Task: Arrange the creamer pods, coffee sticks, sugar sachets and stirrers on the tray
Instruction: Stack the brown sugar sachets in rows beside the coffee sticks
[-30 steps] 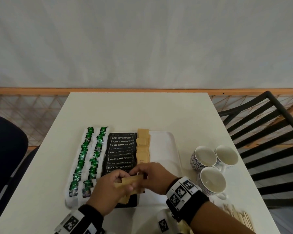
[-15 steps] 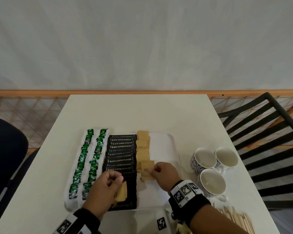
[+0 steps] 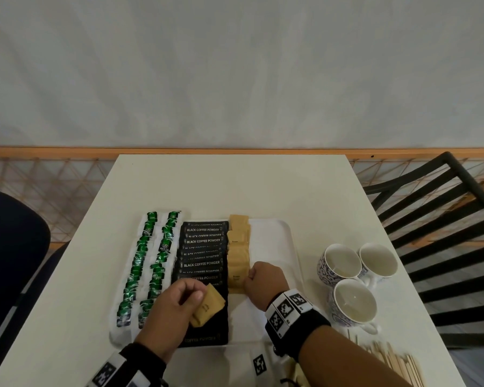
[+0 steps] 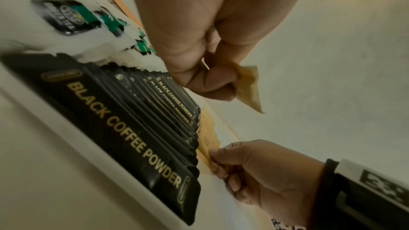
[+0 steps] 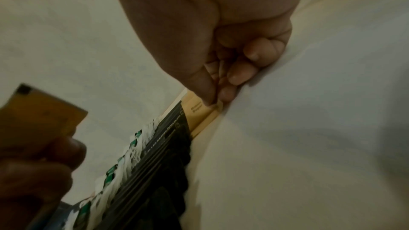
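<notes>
The right hand (image 3: pixel 264 283), at centre frame in the head view, pinches the near edge of the lowest sachet (image 3: pixel 236 280) in the sugar column (image 3: pixel 238 247) on the tray (image 3: pixel 274 247). The left hand (image 3: pixel 173 308), lower centre, grips spare sachets (image 3: pixel 208 308) above the coffee sticks (image 3: pixel 203 263). Seat the pinched sachet flat, overlapping the one above it and flush against the coffee row, before letting go. Feed the next sachet from the left hand. Stirrers (image 3: pixel 389 358) wait off the tray at lower right.

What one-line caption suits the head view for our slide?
Right hand sets a sachet on the tray; left hand holds spare sachets.
</notes>
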